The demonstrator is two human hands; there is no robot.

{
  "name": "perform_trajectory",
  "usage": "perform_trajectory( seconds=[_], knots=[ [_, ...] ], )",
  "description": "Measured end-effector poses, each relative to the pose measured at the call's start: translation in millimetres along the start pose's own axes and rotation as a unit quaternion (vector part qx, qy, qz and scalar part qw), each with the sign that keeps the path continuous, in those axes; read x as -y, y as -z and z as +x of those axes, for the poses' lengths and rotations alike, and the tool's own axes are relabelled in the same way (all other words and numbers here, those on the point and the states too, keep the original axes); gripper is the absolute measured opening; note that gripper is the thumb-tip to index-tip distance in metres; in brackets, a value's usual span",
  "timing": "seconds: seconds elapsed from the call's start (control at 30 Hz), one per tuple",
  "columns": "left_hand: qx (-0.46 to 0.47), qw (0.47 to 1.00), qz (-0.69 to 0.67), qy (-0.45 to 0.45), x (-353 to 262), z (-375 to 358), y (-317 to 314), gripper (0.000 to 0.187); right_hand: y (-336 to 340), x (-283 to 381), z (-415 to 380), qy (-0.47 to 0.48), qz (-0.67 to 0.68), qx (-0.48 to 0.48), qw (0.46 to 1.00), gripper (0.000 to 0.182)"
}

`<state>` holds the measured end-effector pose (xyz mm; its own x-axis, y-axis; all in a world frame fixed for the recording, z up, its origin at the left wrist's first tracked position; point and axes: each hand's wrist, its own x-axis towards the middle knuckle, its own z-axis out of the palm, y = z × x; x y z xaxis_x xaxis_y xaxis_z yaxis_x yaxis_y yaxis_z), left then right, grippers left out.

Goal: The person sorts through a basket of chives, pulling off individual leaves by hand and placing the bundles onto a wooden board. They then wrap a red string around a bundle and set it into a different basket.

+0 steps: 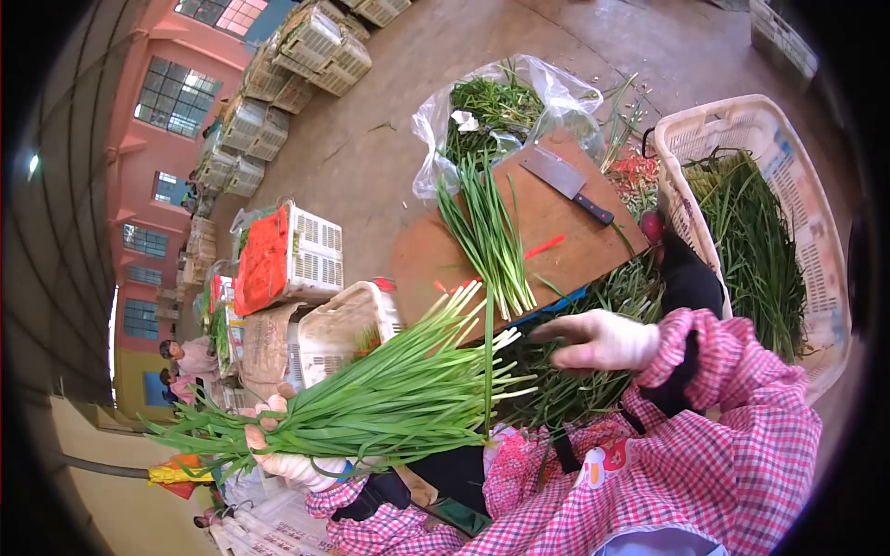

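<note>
My left hand (283, 454), in a pale glove with bare fingertips, is wrapped around the leafy end of a big bunch of garlic chives (399, 389). Their white stem ends point right, toward my other hand. My right hand (603, 341), also gloved, is slightly blurred, its fingers stretched out with nothing seen in them. It is just off the near edge of a brown cutting board (584, 246), above loose greens (593, 371). A smaller bunch of chives (487, 241) lies on the board. Beside it rests a cleaver (565, 181) with a dark handle.
A white plastic crate (700, 208) of long greens (751, 250) stands at the right. Beyond the board sits a clear plastic bag (565, 88) of green scraps. At left are a low white basket (348, 320) and a crate with a red cover (264, 259). Stacked crates (320, 46) line the wall.
</note>
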<state>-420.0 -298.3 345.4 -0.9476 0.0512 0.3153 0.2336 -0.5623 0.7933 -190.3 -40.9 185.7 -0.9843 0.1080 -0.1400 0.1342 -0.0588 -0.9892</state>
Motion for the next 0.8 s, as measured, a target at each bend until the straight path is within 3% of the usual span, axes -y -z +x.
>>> perform_trajectory(
  seconds=[0.03,0.1,0.13,0.17,0.23,0.3,0.37,0.5,0.63,0.73,0.77,0.8],
  knots=[
    [0.018,1.0,-0.015,0.014,1,1,2,0.016,-13,7,10,-0.042,0.132,0.004,0.99,0.055],
    [0.051,0.997,-0.036,0.045,0,7,12,0.016,-36,5,32,-0.06,0.27,0.014,0.961,0.052],
    [0.149,0.985,-0.048,0.066,0,18,26,0.018,-48,3,43,-0.039,0.291,0.004,0.956,0.05],
    [0.072,0.995,-0.002,0.066,1,22,29,0.021,-62,-4,51,0.001,0.412,0.035,0.91,0.046],
    [-0.006,0.996,-0.003,0.088,2,19,22,0.025,-72,-7,54,0.013,0.445,0.106,0.889,0.044],
    [-0.019,0.998,-0.006,0.055,-3,13,14,0.02,-69,-11,42,0.035,0.416,0.092,0.904,0.04],
    [0.011,0.985,-0.031,0.167,-14,25,29,0.022,-57,-27,18,0.025,0.405,0.032,0.913,0.039],
    [-0.03,0.983,-0.09,0.156,-15,52,71,0.022,-28,-44,-64,-0.06,0.296,-0.125,0.945,0.039],
    [-0.033,0.977,-0.161,0.137,-14,57,94,0.021,-9,-46,-152,0.04,0.304,-0.264,0.915,0.04],
    [-0.077,0.964,-0.196,0.159,-14,60,110,0.021,-29,-9,-191,-0.042,0.142,-0.325,0.934,0.03],
    [-0.085,0.959,-0.21,0.171,-12,63,118,0.021,-40,8,-193,-0.126,0.052,-0.304,0.943,0.032],
    [-0.075,0.961,-0.211,0.162,-6,68,129,0.02,-52,17,-190,-0.109,-0.139,-0.245,0.953,0.036]
  ],
)
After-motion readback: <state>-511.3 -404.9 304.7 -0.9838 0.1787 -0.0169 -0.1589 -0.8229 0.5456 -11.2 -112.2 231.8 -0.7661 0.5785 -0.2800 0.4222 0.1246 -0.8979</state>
